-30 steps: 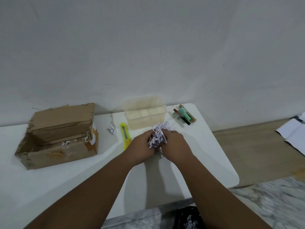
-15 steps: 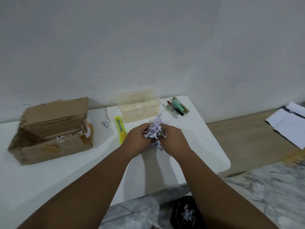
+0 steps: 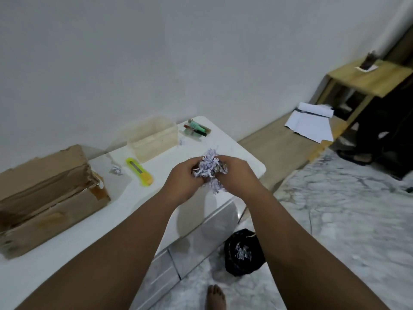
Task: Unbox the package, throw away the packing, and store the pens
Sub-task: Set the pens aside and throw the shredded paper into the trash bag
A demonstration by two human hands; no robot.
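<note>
White tabletop (image 3: pixel 125 202): smooth, rounded corners. Torn brown cardboard box (image 3: pixel 51 211), open, at left edge. Black bag (image 3: pixel 232 267) on floor below near edge, seemingly holding pale shreds. Clear rectangular plastic container (image 3: pixel 154 145) at far edge. Left hand (image 3: pixel 183 182) and right hand (image 3: pixel 239 175) both curled round crinkled white shredded paper (image 3: pixel 209 168), wad between palms, above right edge. Yellow utility knife (image 3: pixel 138 168) flat beside container. Pens (image 3: pixel 197 130) bundled at far right corner; labels unreadable.

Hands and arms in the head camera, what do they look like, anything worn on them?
Both are bare. The left hand and right hand have no gloves; the left forearm and right forearm show no sleeves, watch or bracelet up to the frame edge. Shredded paper hides part of the fingers, so rings cannot be ruled out.
</note>
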